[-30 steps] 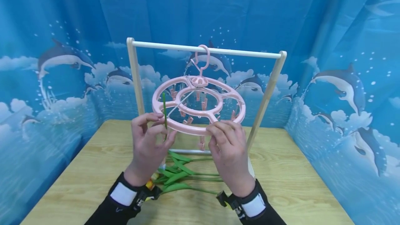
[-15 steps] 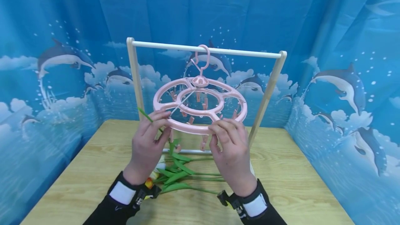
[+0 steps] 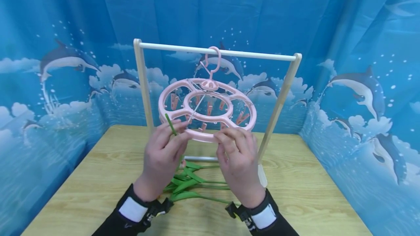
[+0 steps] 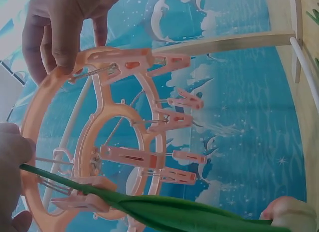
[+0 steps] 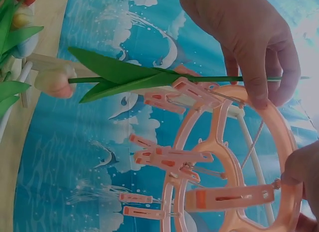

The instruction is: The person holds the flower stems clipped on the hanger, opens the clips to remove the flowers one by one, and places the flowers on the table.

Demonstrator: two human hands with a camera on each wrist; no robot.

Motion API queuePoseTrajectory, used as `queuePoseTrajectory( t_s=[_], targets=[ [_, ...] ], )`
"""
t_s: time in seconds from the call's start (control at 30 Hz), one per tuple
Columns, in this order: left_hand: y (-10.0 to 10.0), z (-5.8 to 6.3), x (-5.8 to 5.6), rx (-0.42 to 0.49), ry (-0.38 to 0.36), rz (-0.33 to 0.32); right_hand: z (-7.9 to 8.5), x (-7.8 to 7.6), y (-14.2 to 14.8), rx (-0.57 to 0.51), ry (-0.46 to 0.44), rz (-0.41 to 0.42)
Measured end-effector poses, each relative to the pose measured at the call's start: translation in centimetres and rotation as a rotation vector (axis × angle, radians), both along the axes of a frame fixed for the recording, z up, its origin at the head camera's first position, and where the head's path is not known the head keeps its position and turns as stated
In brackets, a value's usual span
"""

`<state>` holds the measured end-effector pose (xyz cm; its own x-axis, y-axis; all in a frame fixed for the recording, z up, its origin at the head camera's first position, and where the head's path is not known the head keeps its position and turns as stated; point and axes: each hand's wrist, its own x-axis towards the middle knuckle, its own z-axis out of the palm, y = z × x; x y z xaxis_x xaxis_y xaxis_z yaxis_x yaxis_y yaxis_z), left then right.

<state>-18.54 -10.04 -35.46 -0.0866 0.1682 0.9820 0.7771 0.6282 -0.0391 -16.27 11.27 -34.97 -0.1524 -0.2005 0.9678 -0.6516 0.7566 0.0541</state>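
Observation:
A pink round clip hanger (image 3: pixel 203 136) hangs by its hook from the rack's top bar, its ring tilted and several pink clothespins (image 5: pixel 229 198) dangling below. My left hand (image 3: pixel 165 152) is at the ring's near left, thumb and fingers pinching the stem of a pale pink tulip (image 5: pixel 56 81) against the ring. The tulip hangs head down, its green leaves beside a clothespin (image 5: pixel 194 92); whether that pin grips the stem I cannot tell. My right hand (image 3: pixel 239 159) pinches the front of the ring, its fingertips curled over the rim.
Several tulips with green leaves (image 3: pixel 185 185) lie on the wooden table (image 3: pixel 295 192) under the hanger. The wooden rack (image 3: pixel 279 97) stands around the hanger, with a low white crossbar (image 3: pixel 200 158) behind the flowers. A blue dolphin curtain (image 3: pixel 328 28) closes off the back and sides.
My left hand has shifted right along the ring, and the tulip stem has tipped from upright to leaning left. The hanger has turned and shifted slightly left; my right hand keeps its grip.

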Motion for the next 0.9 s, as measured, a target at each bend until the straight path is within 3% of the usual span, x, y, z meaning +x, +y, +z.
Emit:
queuePoseTrajectory(
  t_s=[0.17, 0.37, 0.47, 0.57, 0.7, 0.8, 0.9],
  targets=[
    [0.1, 0.0, 0.0, -0.066, -0.047, -0.009, 0.3, -0.1, 0.4, -0.002, 0.003, -0.02],
    [-0.5, 0.6, -0.2, -0.14, -0.009, -0.142, 0.6, -0.3, 1.1, -0.01, -0.005, -0.036],
    [-1.1, 0.7, -0.3, -0.114, 0.014, -0.18, 0.6, -0.4, 1.3, -0.014, -0.021, -0.036],
    [-1.4, 0.4, -0.5, -0.048, -0.002, -0.099, 0.5, -0.5, 1.5, -0.019, -0.035, -0.037],
    [-1.6, 0.1, -0.9, -0.002, -0.113, 0.053, 0.4, -0.5, 1.6, -0.022, -0.042, -0.036],
    [-1.6, 0.0, -1.0, 0.0, -0.178, 0.101, 0.4, -0.5, 1.6, -0.016, -0.046, -0.039],
    [-1.6, -0.1, -1.0, 0.006, -0.197, 0.119, 0.4, -0.5, 1.6, -0.015, -0.063, -0.037]
  ],
)
